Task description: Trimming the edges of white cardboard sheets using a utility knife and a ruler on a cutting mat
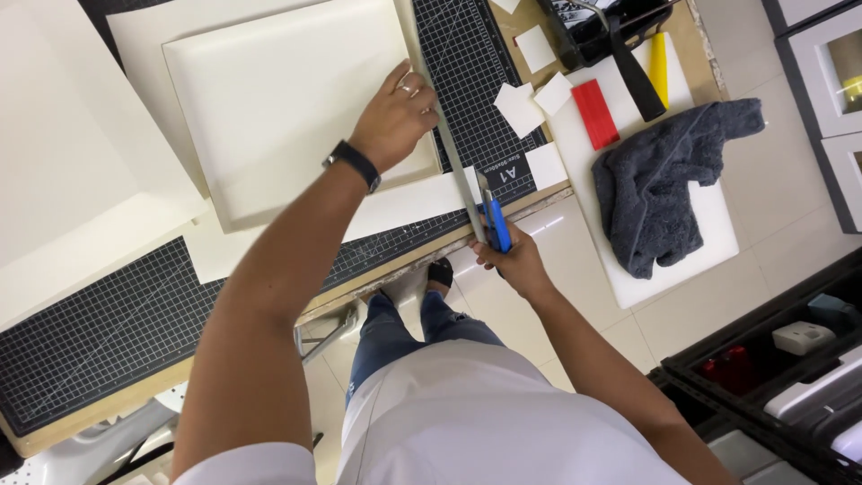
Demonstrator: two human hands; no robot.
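Note:
My left hand (397,115) presses down on a long metal ruler (446,144) that lies along the edge of a cream board (278,99) on a black gridded cutting mat (108,323). A dark watch sits on that wrist. My right hand (514,260) grips a blue utility knife (495,223), its blade against the ruler's near end at the table's front edge. A thin sheet of cream paper (404,202) lies under the board and reaches the ruler.
Small white paper squares (521,108) lie beside the mat. A white slab (669,269) carries a dark grey towel (660,184), a red block (594,112) and a yellow stick (659,67). A black rack of items (790,359) stands on the tiled floor at right.

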